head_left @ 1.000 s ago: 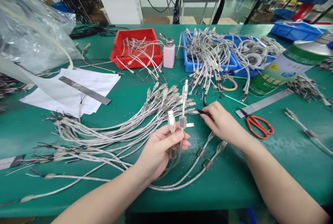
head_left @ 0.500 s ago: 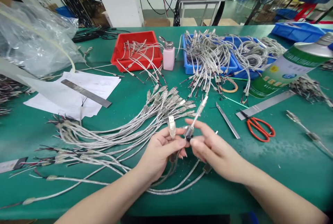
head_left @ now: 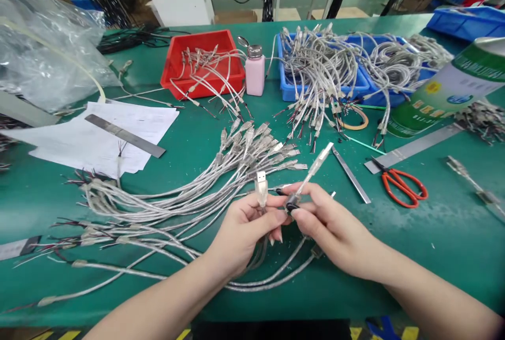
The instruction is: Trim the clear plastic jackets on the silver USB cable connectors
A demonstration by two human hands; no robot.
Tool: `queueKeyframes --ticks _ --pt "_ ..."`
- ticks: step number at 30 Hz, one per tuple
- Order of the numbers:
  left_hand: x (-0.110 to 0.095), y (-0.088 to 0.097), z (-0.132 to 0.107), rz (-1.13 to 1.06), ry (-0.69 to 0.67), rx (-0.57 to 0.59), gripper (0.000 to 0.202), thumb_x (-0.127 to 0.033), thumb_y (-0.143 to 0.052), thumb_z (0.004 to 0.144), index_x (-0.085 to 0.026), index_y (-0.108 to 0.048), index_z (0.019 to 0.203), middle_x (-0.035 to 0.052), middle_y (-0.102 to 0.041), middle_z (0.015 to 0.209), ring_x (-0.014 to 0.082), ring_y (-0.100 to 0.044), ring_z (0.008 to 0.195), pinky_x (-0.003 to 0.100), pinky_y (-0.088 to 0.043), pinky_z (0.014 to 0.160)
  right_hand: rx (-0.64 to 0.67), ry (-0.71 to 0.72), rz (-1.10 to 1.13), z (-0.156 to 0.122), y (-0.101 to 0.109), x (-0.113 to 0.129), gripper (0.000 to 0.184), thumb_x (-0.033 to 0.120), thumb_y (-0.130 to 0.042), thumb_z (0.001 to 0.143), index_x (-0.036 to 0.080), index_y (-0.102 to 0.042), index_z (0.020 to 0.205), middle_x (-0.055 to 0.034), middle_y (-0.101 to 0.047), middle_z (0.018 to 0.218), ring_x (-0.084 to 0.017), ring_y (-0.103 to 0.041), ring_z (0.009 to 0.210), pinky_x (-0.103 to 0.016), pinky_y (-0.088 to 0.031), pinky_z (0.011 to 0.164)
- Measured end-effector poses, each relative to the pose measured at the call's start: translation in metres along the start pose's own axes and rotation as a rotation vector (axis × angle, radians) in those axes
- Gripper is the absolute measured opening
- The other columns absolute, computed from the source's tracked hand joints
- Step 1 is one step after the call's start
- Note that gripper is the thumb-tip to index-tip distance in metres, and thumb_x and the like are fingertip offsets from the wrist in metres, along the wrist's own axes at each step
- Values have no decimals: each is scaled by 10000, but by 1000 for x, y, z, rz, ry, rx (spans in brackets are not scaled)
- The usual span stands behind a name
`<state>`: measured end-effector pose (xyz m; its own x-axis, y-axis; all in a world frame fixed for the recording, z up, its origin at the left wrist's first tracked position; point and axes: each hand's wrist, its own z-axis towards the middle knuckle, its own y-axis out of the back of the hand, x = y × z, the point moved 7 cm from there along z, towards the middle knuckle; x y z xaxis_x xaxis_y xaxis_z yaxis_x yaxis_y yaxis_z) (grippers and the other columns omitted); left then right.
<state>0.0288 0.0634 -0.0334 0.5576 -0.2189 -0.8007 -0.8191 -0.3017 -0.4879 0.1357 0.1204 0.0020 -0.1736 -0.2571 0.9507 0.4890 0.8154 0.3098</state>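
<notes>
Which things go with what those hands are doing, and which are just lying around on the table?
Probably part of the work:
upright USB plug, in the left hand
tilted cable, held by the right hand
nearby cable pile

Seemingly just lying about:
orange-handled scissors
pink bottle
papers
metal strip on the papers

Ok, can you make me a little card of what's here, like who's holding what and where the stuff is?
Left hand: holds a USB plug, pointing up
Right hand: holds a second plug, slanting up
Bundle of cables: on the table, mostly left of the hands
Red bin: cables inside, some over its front edge
Pink bottle: beside the red bin
Scissors: orange handles, right side of the table
</notes>
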Motion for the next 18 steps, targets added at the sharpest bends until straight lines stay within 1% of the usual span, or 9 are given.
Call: queueKeyframes --ticks 3,5,7,9,10,12,14,16,18 --pt "4 -4 -2 30 16 44 166 -212 -735 709 -142 -694 855 35 -679 637 67 -522 455 177 -386 448 -99 29 -120 0 5 2 195 321 -340 980 183 -470 1024 8 -527 701 -104 -497 618 -219 -388 592" --pt "5 -6 -3 26 38 62 187 -214 -726 721 -135 -688 887 56 -695 677 63 -525 465 177 -392 461 -168 8 -135 -1 11 1 266 357 -325 981 181 -502 887 5 -493 684 -97 -453 581 -217 -353 536" --pt "4 -6 -2 21 22 46 187 -206 -717 730 -132 -686 899 52 -692 686 59 -526 481 172 -394 472 -129 -39 -41 -2 10 -3 267 378 -312 984 194 -505 996 21 -466 654 -95 -427 559 -209 -334 507" --pt "2 -4 -1 28 -17 18 159 -198 -717 729 -132 -685 870 30 -672 667 54 -520 483 167 -388 469 -34 -60 37 -3 3 -3 278 367 -323 986 219 -404 1206 38 -478 647 -92 -420 549 -203 -336 508" --pt "1 -4 -1 34 -31 9 146 -199 -721 725 -132 -682 849 20 -660 652 52 -515 476 166 -382 461 -5 -48 39 -4 0 -1 297 351 -332 986 223 -353 1253 42 -494 655 -91 -421 550 -204 -340 519" --pt "2 -4 0 38 -27 16 145 -206 -728 720 -130 -672 830 12 -650 632 50 -505 458 165 -366 444 -30 -3 -30 -3 2 2 254 325 -351 983 209 -387 1205 28 -521 695 -87 -428 571 -212 -346 549" --pt "5 -7 0 27 16 57 142 -216 -717 735 -126 -663 831 27 -663 650 47 -498 456 161 -356 442 -120 1 -72 -1 10 0 202 338 -366 976 183 -493 1002 14 -493 697 -84 -407 575 -219 -332 544" --pt "6 -11 -2 9 66 114 119 -222 -687 766 -114 -655 805 44 -669 673 42 -490 466 158 -352 451 -155 -55 64 2 16 -7 273 391 -383 963 170 -513 869 27 -405 647 -76 -341 530 -220 -289 485" --pt "7 -15 -3 -10 106 159 118 -218 -659 789 -103 -647 764 40 -652 666 39 -481 475 157 -351 457 -118 -129 339 4 15 -16 280 431 -428 940 169 -528 933 53 -303 615 -63 -252 483 -213 -218 431"
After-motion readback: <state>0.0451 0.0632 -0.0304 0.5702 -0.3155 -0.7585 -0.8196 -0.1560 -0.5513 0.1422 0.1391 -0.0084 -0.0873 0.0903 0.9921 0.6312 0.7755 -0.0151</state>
